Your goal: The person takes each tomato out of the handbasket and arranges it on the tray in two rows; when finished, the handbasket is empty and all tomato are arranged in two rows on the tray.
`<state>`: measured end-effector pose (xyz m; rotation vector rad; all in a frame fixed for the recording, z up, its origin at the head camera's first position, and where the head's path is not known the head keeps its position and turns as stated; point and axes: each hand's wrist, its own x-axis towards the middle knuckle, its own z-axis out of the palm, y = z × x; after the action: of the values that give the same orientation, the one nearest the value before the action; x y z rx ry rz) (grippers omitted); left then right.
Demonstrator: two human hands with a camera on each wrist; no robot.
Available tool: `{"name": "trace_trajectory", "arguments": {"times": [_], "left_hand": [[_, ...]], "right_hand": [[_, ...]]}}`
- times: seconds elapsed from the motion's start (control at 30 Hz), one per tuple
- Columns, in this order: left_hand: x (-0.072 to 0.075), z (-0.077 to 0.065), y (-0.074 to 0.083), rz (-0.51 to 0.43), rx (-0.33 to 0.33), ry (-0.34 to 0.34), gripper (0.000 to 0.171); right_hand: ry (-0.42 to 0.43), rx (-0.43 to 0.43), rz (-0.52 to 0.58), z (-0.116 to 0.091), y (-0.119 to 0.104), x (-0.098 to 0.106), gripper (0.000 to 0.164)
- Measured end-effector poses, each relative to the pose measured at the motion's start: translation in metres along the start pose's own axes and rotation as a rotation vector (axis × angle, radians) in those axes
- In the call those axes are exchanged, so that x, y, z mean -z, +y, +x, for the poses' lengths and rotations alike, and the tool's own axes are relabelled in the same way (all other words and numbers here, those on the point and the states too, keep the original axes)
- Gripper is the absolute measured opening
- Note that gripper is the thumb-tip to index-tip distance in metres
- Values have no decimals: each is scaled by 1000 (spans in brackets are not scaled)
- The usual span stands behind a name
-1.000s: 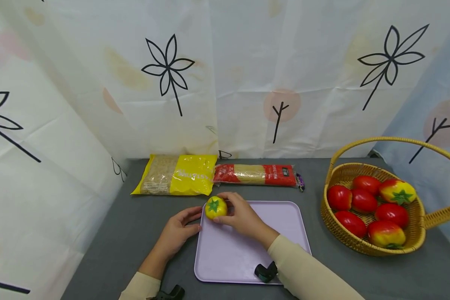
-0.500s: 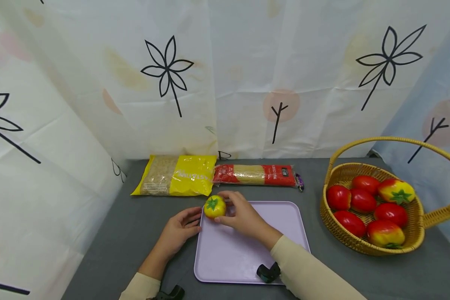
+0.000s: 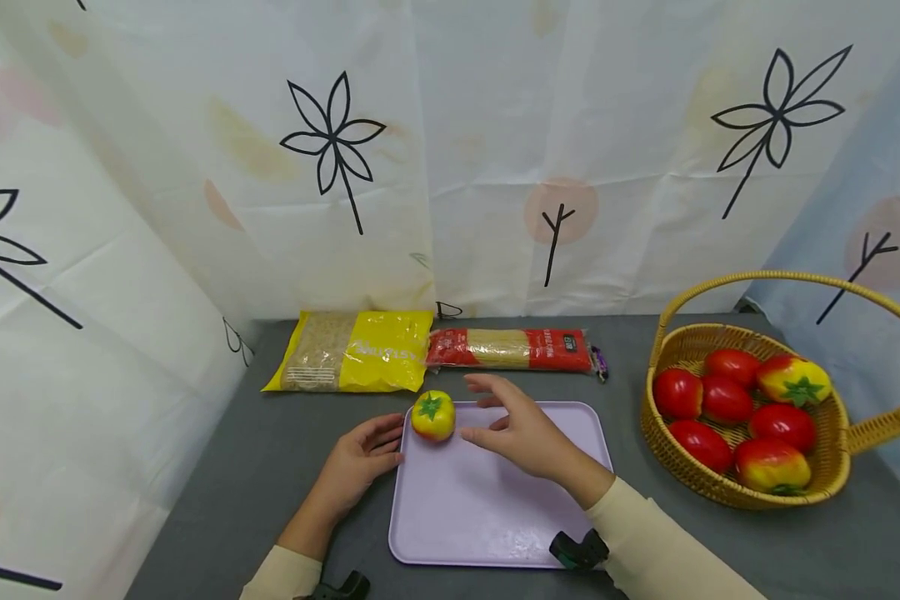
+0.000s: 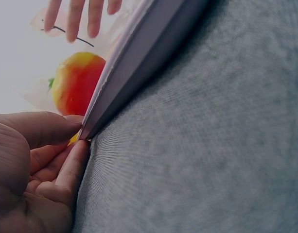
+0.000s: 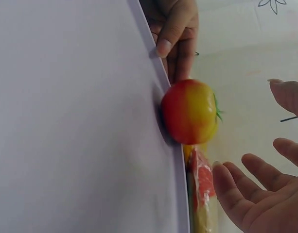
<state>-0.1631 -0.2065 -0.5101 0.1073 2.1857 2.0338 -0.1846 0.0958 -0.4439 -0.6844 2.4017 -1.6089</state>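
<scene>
- Right hand point(image 3: 521, 429) up above the back of the tray point(image 3: 495, 517), with fingers point(image 5: 229, 187) wide apart and a little bent. Just to the right of the round fruit point(image 3: 433, 416), not touching it.
- Left hand point(image 3: 360, 458) at the tray's left edge, close to the back corner. Pinching the edge narrowly, with thumb on top and finger below.
- In the tray's back left corner: that same round fruit, yellow and red, green leaf on top. Sitting upright by the rim; too hard to tell if touching it.
- Around the wrists: cream sleeves point(image 3: 675, 542), one on each side of the tray's front. Also a black gadget point(image 3: 579, 550) under the right wrist, over the tray's front edge.
- Behind the tray, to the left: a shiny yellow bag point(image 3: 352, 350), lying flat, with tan food showing through.
- Straight behind the tray: a long red pack point(image 3: 506, 348) of pale noodles, with a small purple thing point(image 3: 601, 364) at its right end.
- To the right of the tray, well apart: a woven basket point(image 3: 678, 475) with a tall handle. Inside, five red fruits point(image 3: 783, 429) and two red and yellow ones point(image 3: 772, 468).
- Under the tray: a gray counter point(image 3: 210, 500).
- Far behind the tray and at both sides: a white cloth point(image 3: 480, 125) with black line flowers.
</scene>
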Motion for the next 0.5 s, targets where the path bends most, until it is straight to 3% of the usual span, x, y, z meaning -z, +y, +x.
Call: {"name": "trace_trajectory", "arguments": {"times": [0.17,0.5], "left_hand": [[-1,0,1,4,-1,9,60],[-1,0,0,3,4,19,59]], "right_hand": [[24,25,5,-15,4,18,71],[101,169,-12,-48,13,62,65]]}}
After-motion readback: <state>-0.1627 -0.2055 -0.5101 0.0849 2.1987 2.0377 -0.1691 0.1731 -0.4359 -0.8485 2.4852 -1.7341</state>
